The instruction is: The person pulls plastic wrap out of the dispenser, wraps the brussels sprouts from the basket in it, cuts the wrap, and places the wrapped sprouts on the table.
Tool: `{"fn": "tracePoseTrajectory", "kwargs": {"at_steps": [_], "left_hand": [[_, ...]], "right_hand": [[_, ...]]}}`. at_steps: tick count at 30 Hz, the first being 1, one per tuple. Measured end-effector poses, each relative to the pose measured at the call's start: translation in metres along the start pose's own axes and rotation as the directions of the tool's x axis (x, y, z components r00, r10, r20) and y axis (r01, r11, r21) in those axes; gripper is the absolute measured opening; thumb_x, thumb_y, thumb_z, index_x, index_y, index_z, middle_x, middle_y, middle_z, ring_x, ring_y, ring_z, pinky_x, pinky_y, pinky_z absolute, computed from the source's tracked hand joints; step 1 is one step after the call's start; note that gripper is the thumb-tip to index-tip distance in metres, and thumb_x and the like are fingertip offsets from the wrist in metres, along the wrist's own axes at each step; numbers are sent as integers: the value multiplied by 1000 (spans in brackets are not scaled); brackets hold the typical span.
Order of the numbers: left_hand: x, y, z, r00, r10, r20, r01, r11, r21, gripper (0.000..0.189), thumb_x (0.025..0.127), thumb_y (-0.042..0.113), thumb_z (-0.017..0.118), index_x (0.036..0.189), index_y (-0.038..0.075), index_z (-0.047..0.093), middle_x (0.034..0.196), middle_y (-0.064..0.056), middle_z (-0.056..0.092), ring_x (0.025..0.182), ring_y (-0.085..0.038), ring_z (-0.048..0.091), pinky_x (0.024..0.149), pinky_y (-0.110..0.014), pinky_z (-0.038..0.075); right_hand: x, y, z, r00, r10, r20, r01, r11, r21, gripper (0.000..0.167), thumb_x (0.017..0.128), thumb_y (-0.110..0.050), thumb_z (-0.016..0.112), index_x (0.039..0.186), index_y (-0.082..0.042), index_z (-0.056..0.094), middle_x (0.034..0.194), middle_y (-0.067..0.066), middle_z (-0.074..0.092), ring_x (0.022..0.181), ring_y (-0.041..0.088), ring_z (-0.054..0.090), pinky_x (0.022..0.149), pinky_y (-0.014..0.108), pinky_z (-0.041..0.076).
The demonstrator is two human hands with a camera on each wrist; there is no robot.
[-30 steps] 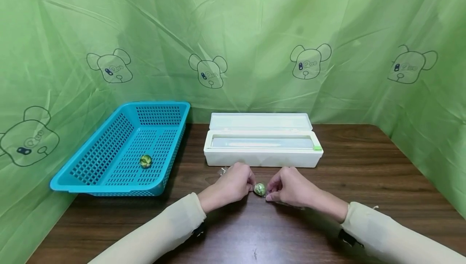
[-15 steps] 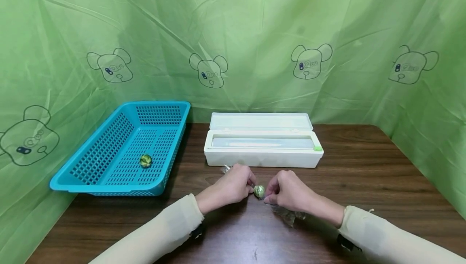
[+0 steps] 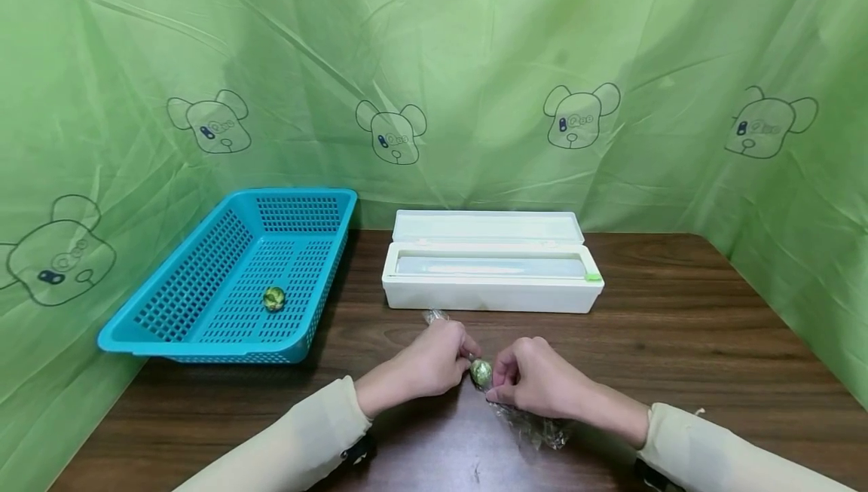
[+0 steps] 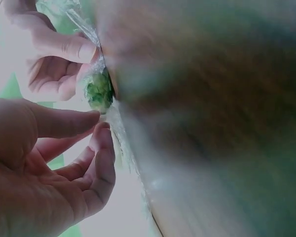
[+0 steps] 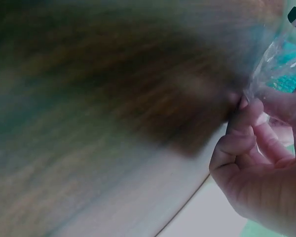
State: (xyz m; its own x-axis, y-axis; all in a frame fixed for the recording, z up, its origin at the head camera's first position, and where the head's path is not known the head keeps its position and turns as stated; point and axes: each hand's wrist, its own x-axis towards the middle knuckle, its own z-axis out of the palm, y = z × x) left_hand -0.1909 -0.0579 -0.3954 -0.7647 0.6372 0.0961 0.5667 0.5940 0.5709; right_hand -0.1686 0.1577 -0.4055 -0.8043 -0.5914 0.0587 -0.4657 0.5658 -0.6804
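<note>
A small green Brussels sprout [image 3: 481, 373] wrapped in clear cling film lies between the two hands, low over the table. My left hand [image 3: 434, 360] pinches the film right at the sprout's left side with thumb and fingertips. On the other side, my right hand [image 3: 542, 380] pinches the film close to the sprout. A crumpled tail of cling film [image 3: 539, 428] trails out under the right hand, and another bit of film [image 3: 436, 316] shows behind the left. In the left wrist view, the sprout [image 4: 98, 93] shows green leaves through the film.
Behind the hands stands a white cling film box [image 3: 491, 292] with its lid raised. A blue perforated basket [image 3: 156, 345] at the left holds another Brussels sprout [image 3: 274, 298]. A green printed curtain [image 3: 475, 40] hangs around the brown wooden table [image 3: 698, 341].
Both hands and the wrapped sprout have shifted slightly toward the person. The film tail under the right hand has come more into view, and the sprout's film line has tilted.
</note>
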Motion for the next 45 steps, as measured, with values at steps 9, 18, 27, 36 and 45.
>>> {"fn": "tracePoseTrajectory", "kwargs": {"at_steps": [9, 18, 27, 36, 45], "left_hand": [[-14, 7, 0, 990, -85, -116, 78, 994, -71, 18, 89, 4, 82, 106, -3, 80, 84, -1, 75, 71, -2, 59, 66, -21, 51], [-13, 8, 5, 983, -130, -127, 115, 986, -117, 13, 86, 8, 86, 95, 0, 80, 69, 7, 66, 60, 0, 55, 56, -21, 48], [-9, 9, 6, 987, -123, -107, 104, 981, -163, 19, 85, 1, 85, 102, -5, 78, 69, 5, 67, 58, 0, 56, 55, -21, 49], [-8, 8, 6, 989, -123, -87, 105, 976, -189, 17, 85, -1, 85, 100, -3, 78, 69, 5, 67, 57, -2, 56, 55, -21, 50], [-6, 5, 5, 991, -114, -67, 98, 975, -201, 8, 86, -2, 83, 93, 1, 81, 78, -1, 75, 61, -2, 61, 58, -20, 53]], "right_hand": [[-11, 10, -24, 993, -101, 67, 97, 993, 64, 13, 90, -5, 82, 90, -18, 78, 78, -12, 69, 66, 3, 59, 59, 25, 52], [-19, 25, -26, 921, -334, 202, 305, 939, 160, 44, 80, 16, 77, 109, -16, 83, 99, -5, 72, 76, 4, 61, 63, 24, 54], [-19, 16, -18, 881, -395, 260, 374, 918, 128, 31, 86, 7, 80, 106, -17, 83, 98, -12, 70, 86, 3, 64, 73, 23, 56], [-19, 13, -14, 905, -395, 158, 362, 910, 204, 13, 98, -6, 74, 100, -18, 79, 97, -12, 71, 89, 3, 65, 76, 28, 57], [-10, 8, -18, 978, -209, 5, 191, 902, 386, 4, 94, -5, 78, 98, -8, 78, 87, 3, 76, 66, 14, 67, 56, 30, 55]]}}
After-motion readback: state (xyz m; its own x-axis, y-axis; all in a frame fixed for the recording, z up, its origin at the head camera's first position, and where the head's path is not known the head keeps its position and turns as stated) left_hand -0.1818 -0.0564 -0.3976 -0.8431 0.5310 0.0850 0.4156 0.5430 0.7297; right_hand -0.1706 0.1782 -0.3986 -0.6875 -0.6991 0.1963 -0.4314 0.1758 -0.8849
